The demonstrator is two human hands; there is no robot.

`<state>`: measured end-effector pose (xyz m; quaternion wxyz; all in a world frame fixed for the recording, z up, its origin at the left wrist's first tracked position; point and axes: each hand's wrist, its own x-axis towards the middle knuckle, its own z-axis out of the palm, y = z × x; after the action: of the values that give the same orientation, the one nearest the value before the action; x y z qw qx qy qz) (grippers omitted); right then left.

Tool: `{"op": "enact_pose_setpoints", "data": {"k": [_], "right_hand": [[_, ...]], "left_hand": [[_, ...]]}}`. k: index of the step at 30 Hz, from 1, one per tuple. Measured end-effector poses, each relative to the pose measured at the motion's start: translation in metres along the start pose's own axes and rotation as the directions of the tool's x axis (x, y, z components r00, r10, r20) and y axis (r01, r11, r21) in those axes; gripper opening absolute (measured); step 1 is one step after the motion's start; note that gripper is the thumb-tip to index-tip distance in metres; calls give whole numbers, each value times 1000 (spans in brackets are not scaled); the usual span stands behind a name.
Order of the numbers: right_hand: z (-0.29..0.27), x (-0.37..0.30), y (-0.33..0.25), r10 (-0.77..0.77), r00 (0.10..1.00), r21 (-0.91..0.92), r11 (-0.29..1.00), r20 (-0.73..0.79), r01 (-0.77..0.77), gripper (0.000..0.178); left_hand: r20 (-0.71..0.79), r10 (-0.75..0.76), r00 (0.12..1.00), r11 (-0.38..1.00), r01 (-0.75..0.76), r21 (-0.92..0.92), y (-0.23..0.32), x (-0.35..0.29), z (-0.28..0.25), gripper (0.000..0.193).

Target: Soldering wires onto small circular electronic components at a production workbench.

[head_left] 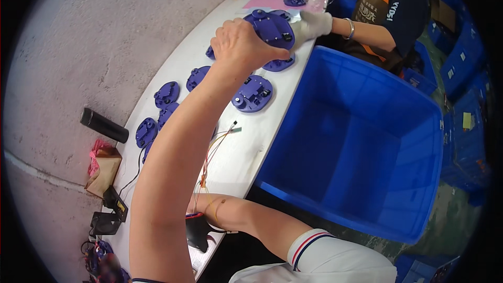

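My left hand [238, 44] reaches far forward over the white table, its thumb along the near edge of a round purple plastic housing [272, 30]. A co-worker's white-gloved hand [312, 25] is at the far right side of this same housing. Below it another purple housing [253, 93] lies on the table, with small black parts on it. My right forearm [251, 217] comes in from the lower right; its hand is hidden behind my left forearm. Near the right wrist are thin coloured wires [204, 173] and a black object with a red edge [197, 232].
Several purple housings [166, 95] lie along the wall side of the table. A large blue bin [340, 178] stands against the table's right edge. A black cylinder [105, 124], an open cardboard box [104, 174] and a pink mat [314, 1] are also there. A co-worker [387, 15] stands beyond the bin.
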<state>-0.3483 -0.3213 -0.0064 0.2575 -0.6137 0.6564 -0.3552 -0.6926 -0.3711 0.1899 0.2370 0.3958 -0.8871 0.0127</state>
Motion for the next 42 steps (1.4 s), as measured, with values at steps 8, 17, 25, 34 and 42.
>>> {"op": "enact_pose_setpoints", "data": {"k": [8, 17, 25, 34, 42], "right_hand": [[-18, -58, 33, 19, 998, -185, 982, -63, -31, 33], [39, 82, 39, 169, 938, 940, 110, 302, -322, 39], [-71, 31, -22, 157, 817, 811, 121, 554, -573, 28], [-27, 40, 2, -127, 839, 725, 581, 530, -370, 28], [35, 18, 7, -359, 761, 558, 830, 540, -5, 36]], "left_hand": [[12, 129, 992, 988, -127, -91, -9, 20, 22, 66], [233, 0, 972, 767, 149, -624, -64, -18, -29, 55], [127, -269, 955, 930, 292, -223, -229, -96, -65, 69], [390, -640, 662, 758, 462, 461, -294, -164, -83, 87], [521, -727, 446, 683, 397, 613, -270, -150, -40, 79]]}}
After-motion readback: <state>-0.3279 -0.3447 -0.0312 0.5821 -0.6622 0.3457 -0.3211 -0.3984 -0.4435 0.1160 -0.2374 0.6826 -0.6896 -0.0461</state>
